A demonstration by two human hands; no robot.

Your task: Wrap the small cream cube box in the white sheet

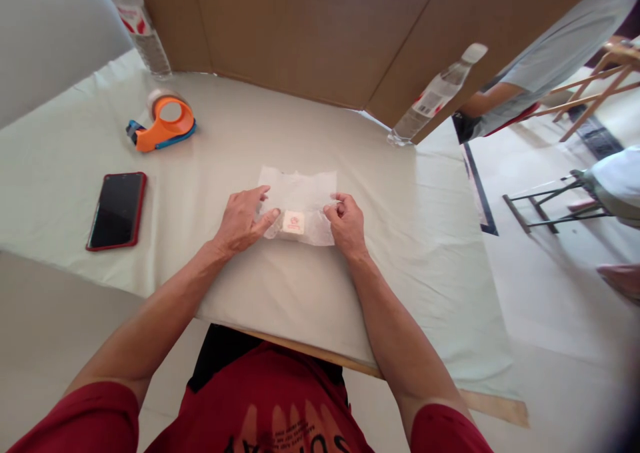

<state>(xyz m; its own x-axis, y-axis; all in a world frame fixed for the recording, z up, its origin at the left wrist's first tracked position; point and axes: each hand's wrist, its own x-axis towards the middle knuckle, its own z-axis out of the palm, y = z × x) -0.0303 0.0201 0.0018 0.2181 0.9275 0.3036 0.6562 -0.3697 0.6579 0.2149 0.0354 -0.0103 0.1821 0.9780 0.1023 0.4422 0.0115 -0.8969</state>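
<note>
White translucent paper (299, 189) is seen, from the head view, spread on a cloth-covered table (280, 293), a pale, red-stamped block (293, 223) lying on its near part. Its right edge is pinched by the right hand (347, 225); on the left hand (240, 221), thumb and fingers are held apart.

The sheet (300, 189) looked like thin, crinkled paper, the worktop cloth (285, 299) matt, the upper-left tape dispenser (163, 133) smooth plastic.
</note>
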